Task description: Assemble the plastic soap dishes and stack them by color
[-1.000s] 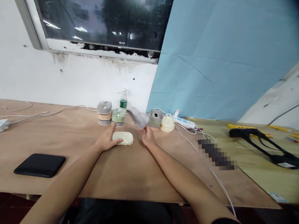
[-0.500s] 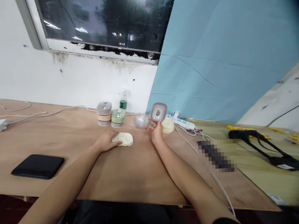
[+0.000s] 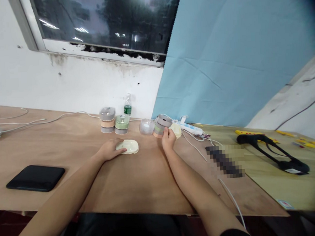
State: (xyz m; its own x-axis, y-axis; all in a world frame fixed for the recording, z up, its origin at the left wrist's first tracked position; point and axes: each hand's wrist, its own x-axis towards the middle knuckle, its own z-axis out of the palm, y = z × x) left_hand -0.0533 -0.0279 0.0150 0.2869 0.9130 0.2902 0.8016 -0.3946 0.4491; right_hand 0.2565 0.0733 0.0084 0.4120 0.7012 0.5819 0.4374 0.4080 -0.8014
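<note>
My left hand (image 3: pixel 111 149) rests on the table with its thumb and fingers around the left end of a cream oval plastic tray (image 3: pixel 131 146), which lies flat. My right hand (image 3: pixel 169 139) has its fingers closed at the front edge of a grey plastic lid-like piece (image 3: pixel 165 121) with a dark slot. That piece is on or just over a stack of green and orange pieces (image 3: pixel 158 130); contact is partly hidden by the fingers. Cream plastic pieces (image 3: pixel 176 129) are stacked just right of this hand, and clear plastic pieces (image 3: pixel 146 127) stand to the left of the stack.
Two stacked boxes, one grey and orange (image 3: pixel 107 120) and one green (image 3: pixel 122 124), stand at the back beside a bottle (image 3: pixel 127 106). A black flat case (image 3: pixel 35 178) lies left. Right are a power strip (image 3: pixel 191 128), white cables and a black strap-like frame (image 3: pixel 271 153).
My right hand has lowered the grey piece from a raised, tilted pose onto or close over the coloured stack. My left hand stays on the cream tray. The view has shifted slightly.
</note>
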